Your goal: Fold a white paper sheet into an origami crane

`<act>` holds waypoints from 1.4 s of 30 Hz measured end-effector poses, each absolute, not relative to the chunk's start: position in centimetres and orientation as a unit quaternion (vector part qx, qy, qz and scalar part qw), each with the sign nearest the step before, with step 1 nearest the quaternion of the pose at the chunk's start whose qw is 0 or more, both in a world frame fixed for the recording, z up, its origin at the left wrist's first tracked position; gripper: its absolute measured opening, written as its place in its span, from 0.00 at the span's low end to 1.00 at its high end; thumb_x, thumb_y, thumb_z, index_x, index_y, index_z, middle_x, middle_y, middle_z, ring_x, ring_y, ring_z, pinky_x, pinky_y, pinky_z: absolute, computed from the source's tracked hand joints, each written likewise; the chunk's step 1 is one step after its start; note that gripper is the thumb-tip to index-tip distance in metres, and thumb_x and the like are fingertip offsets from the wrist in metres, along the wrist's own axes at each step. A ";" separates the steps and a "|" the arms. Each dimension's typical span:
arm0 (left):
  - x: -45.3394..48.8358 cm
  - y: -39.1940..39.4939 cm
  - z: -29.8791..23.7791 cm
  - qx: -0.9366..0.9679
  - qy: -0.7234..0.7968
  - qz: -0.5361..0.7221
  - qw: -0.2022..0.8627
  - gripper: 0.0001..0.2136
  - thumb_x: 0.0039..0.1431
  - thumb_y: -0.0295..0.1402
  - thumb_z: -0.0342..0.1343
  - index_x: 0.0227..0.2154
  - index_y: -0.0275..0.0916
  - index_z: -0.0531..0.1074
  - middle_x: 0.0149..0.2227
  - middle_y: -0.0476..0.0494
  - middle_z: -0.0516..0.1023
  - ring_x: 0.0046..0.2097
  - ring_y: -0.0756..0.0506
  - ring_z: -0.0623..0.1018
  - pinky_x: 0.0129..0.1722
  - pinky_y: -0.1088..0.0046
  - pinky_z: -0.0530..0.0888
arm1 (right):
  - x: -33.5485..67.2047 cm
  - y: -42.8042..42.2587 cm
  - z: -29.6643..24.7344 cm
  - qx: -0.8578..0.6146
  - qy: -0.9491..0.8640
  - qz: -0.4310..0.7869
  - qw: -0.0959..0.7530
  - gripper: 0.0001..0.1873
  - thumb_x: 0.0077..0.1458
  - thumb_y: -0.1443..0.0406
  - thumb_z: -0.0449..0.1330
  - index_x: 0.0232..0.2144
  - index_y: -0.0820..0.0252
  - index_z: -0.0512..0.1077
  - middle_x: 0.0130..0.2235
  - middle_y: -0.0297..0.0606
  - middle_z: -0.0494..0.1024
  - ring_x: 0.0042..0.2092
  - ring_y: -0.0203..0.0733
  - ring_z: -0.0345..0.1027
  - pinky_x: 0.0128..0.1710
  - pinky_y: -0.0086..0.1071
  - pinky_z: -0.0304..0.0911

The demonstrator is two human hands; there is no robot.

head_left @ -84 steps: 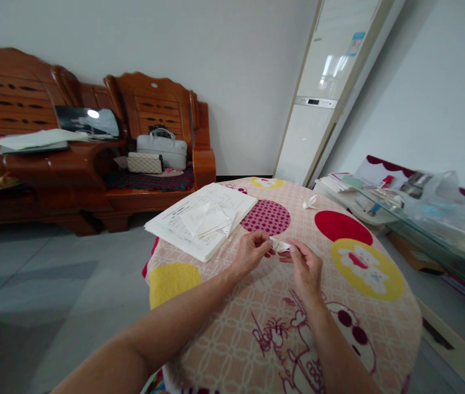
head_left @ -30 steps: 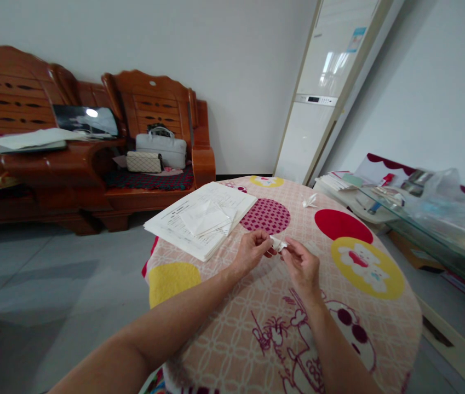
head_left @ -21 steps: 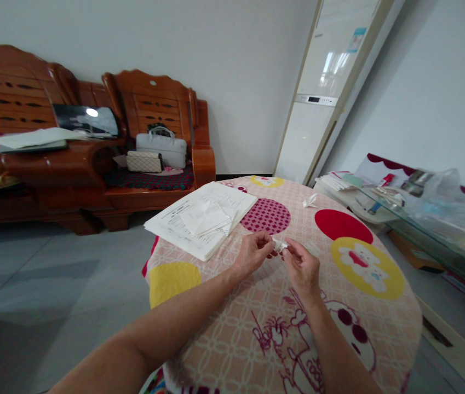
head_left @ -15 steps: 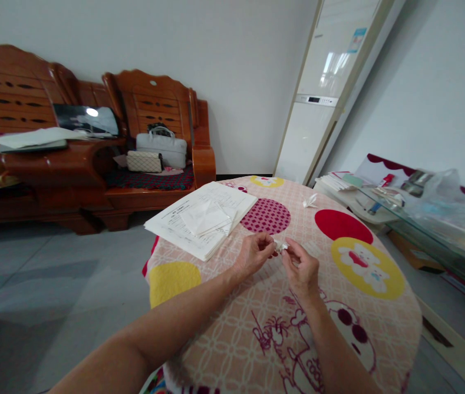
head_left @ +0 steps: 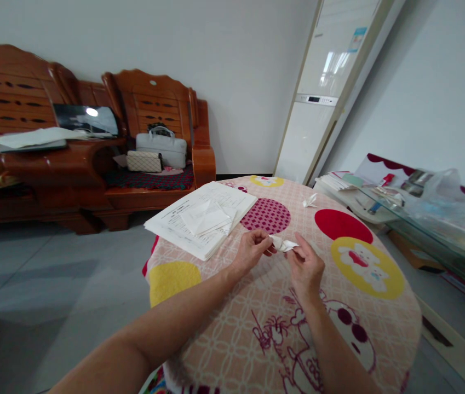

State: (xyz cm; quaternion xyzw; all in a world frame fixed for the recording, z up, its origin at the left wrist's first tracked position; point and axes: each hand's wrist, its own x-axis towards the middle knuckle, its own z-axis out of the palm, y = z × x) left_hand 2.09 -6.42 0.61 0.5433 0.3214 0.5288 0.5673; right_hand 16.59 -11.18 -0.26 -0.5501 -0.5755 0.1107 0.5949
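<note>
A small folded piece of white paper (head_left: 283,243) is held between both hands above the table. My left hand (head_left: 252,251) pinches its left end with thumb and fingertips. My right hand (head_left: 308,268) grips its right end. They hover over a round table (head_left: 224,339) covered by a peach cloth with coloured circles and cartoon prints. The underside of the folded paper is hidden by my fingers.
A stack of printed sheets (head_left: 201,219) with folded papers on top lies at the table's far left. A small folded paper figure (head_left: 309,201) sits at the far edge. Wooden chairs (head_left: 154,109) with bags (head_left: 161,149) stand behind; a glass-topped table (head_left: 421,219) with clutter is at right.
My hands were close together over the folded paper; now the right hand has drawn a little to the right, and the paper is stretched out longer between the two hands.
</note>
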 end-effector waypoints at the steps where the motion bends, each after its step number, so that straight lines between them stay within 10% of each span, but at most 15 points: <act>1: 2.1 -6.4 0.6 0.544 0.319 0.526 0.571 0.12 0.53 0.39 0.59 0.26 0.34 0.69 0.23 0.45 0.77 0.26 0.49 0.77 0.26 0.77 0.73 | 16.5 -11.3 -0.1 -0.550 -0.578 0.101 0.593 0.27 0.54 0.64 0.56 0.56 0.66 0.69 0.28 0.38 0.80 0.28 0.41 0.74 0.30 0.31 0.71; 13: 2.2 -6.6 0.2 0.674 0.393 0.468 0.414 0.05 0.51 0.30 0.56 0.24 0.35 0.73 0.22 0.47 0.75 0.24 0.49 0.75 0.23 0.79 0.66 | 16.0 -11.3 -0.1 -0.546 -0.662 -0.092 0.505 0.22 0.59 0.66 0.52 0.53 0.61 0.73 0.33 0.44 0.82 0.32 0.44 0.77 0.36 0.33 0.71; 34: 2.4 -6.5 0.4 0.631 0.361 0.489 0.483 0.07 0.52 0.31 0.57 0.23 0.33 0.71 0.22 0.46 0.76 0.25 0.50 0.76 0.25 0.79 0.69 | 16.0 -11.8 0.8 -0.557 -0.589 0.006 0.585 0.26 0.52 0.69 0.57 0.55 0.66 0.70 0.27 0.35 0.80 0.28 0.37 0.74 0.33 0.28 0.70; 42: 2.3 -6.7 0.2 0.705 0.337 0.499 0.374 0.15 0.54 0.25 0.56 0.46 0.37 0.71 0.35 0.46 0.77 0.28 0.52 0.76 0.27 0.80 0.71 | 16.0 -11.2 0.0 -0.534 -0.644 -0.089 0.541 0.25 0.55 0.70 0.56 0.56 0.67 0.69 0.29 0.38 0.81 0.29 0.38 0.76 0.34 0.29 0.70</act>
